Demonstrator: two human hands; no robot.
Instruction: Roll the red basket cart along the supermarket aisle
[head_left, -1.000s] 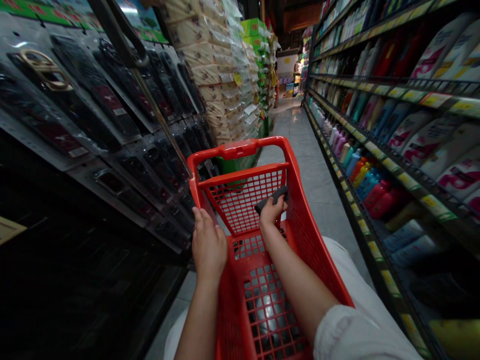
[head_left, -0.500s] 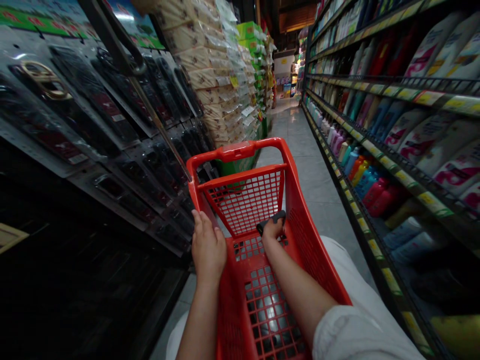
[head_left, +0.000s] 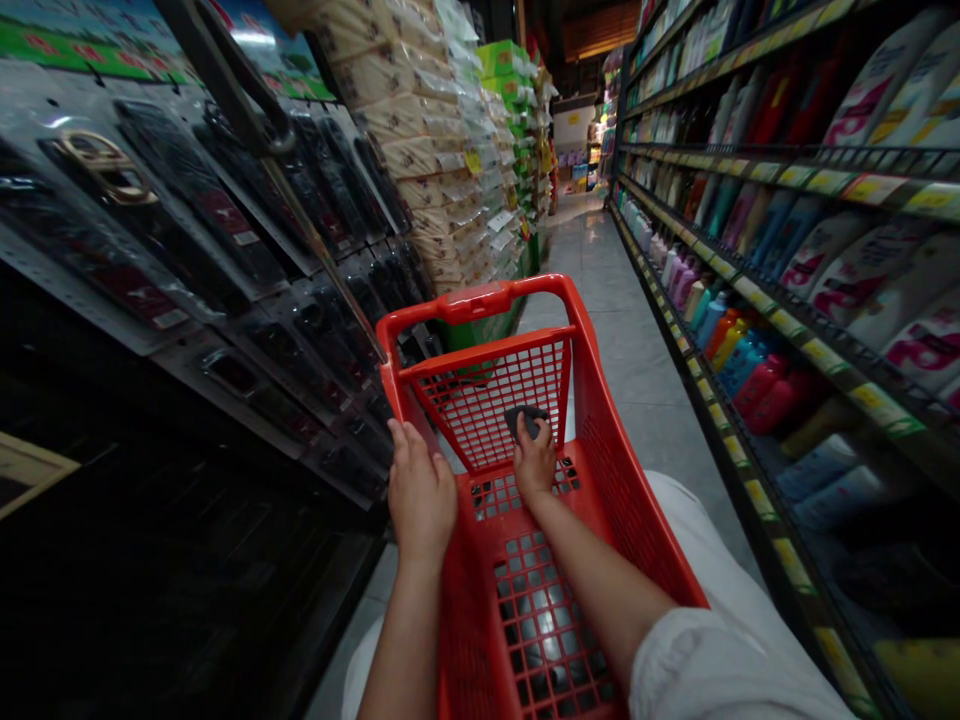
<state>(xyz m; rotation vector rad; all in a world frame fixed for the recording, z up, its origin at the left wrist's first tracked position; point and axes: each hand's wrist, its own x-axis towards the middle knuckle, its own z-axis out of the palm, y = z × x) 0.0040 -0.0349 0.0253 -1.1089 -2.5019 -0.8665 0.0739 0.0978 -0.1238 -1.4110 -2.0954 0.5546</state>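
The left grip [head_left: 422, 490] lies flat, fingers nearly straight, on the side of the red basket [head_left: 628, 500]. Ahead and rightward of that grip, inside the basket, the right grip [head_left: 532, 436] curls round a dark pad [head_left: 528, 411] — near the mesh panel [head_left: 465, 400] before it. Beyond: bottles [head_left: 759, 385] rightward, stacked packs [head_left: 431, 190] ahead-left.

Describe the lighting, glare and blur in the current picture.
Head view: dim overall, the lower-left area sinking into near-black; head view: sheen on the aisle floor and a glare streak on the printed header; head view: bottles at the right edge look smeared and stretched, while the red cart reads fairly clearly.
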